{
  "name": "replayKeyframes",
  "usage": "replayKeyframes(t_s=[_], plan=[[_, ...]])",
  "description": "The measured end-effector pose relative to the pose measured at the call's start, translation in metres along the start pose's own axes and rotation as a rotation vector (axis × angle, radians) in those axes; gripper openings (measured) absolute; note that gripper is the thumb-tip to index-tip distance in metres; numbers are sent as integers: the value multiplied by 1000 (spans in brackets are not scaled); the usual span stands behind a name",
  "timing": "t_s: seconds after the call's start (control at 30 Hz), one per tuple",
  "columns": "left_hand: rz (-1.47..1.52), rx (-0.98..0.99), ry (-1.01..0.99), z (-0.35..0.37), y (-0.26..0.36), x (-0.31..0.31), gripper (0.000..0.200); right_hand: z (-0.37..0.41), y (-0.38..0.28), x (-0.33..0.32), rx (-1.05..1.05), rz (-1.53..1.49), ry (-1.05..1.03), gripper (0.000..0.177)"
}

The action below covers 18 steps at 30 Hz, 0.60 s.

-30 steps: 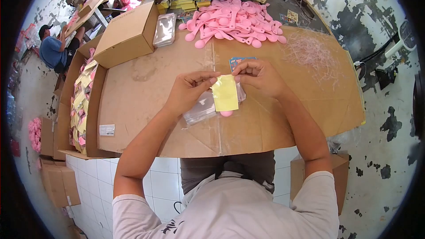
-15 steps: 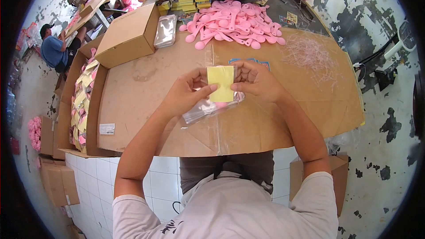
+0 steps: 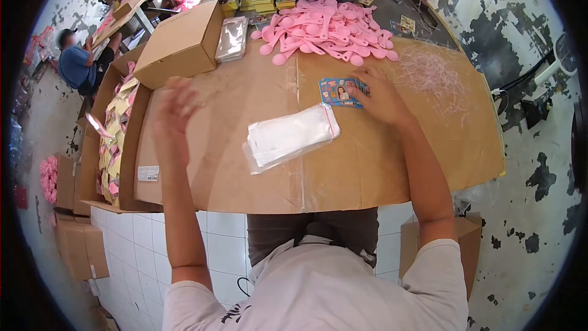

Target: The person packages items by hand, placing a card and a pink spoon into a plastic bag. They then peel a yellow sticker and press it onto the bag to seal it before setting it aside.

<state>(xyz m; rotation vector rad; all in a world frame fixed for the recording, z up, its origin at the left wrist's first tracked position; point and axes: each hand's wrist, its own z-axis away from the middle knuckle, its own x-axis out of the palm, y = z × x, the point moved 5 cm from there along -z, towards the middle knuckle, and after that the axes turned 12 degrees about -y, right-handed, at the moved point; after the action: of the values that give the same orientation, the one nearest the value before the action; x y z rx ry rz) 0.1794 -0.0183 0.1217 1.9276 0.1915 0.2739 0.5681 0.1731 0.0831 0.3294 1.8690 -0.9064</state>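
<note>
Head camera is looking down on a tabletop (image 3: pixel 202 147) covered in flat brown cardboard, with a taped seam running through its middle. The right hand (image 3: pixel 381 95) is resting on a small stack of printed cards (image 3: pixel 339 92), which are glossy, rectangular and blue-edged, and are lying flat toward the far side of the tabletop. Its fingers (image 3: pixel 366 79) are curling over the cards' right edge and hiding it, so I cannot tell whether they are pinching a card or only pressing on it. The left hand (image 3: pixel 174 107) is hovering over the left part of the tabletop with its fingers spread and holding nothing; it is blurring heavily, so its outline is hard to make out.

Between the hands, a slumping stack of clear plastic bags (image 3: pixel 291 136) is lying at a slant, thin and shiny, with a red strip along one end. A heap of smooth pink plastic spoons (image 3: pixel 324 27) is lying beyond the cards, and a wispy pile of thin pale strips (image 3: pixel 429 70) is spreading to their right. A closed cardboard box (image 3: pixel 184 43) is sitting far left, and below it an open carton (image 3: pixel 113 135) is holding yellow and pink packets. Another person in blue (image 3: pixel 76 64) is sitting beyond it, partly cut off.
</note>
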Motion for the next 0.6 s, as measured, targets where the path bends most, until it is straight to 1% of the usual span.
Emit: replayKeyframes(t_s=[0.03, 0.1, 0.17, 0.2, 0.27, 0.37, 0.47, 0.57, 0.6], plan=[[-139, -134, -98, -3, -7, 18, 48, 0, 0, 2, -11, 32, -11, 36], [-370, -220, -363, -10, -24, 62, 39, 0, 0, 3, -13, 40, -6, 34], [-576, -204, -545, -11, -36, 104, 36, -1, 1, 2, 4, -9, 21, 31], [-710, -111, -618, -13, -36, 124, 34, -2, 1, 2, 4, -63, 24, 29], [-848, -102, -702, -14, -54, 149, 26, -4, 2, 0, 5, -167, 29, 26], [-1021, -66, -734, -27, -62, 160, 18, -3, 5, 3, 42, -352, -27, 22], [-784, -343, -709, -30, -70, 154, 16, -6, 13, -1, 45, -484, 6, 19], [-742, -270, -669, -26, -64, 153, 15, -4, 2, 0, 52, -1045, -50, 18], [-720, -260, -664, -25, -66, 151, 15, -2, -8, 5, 13, -1064, -121, 18]])
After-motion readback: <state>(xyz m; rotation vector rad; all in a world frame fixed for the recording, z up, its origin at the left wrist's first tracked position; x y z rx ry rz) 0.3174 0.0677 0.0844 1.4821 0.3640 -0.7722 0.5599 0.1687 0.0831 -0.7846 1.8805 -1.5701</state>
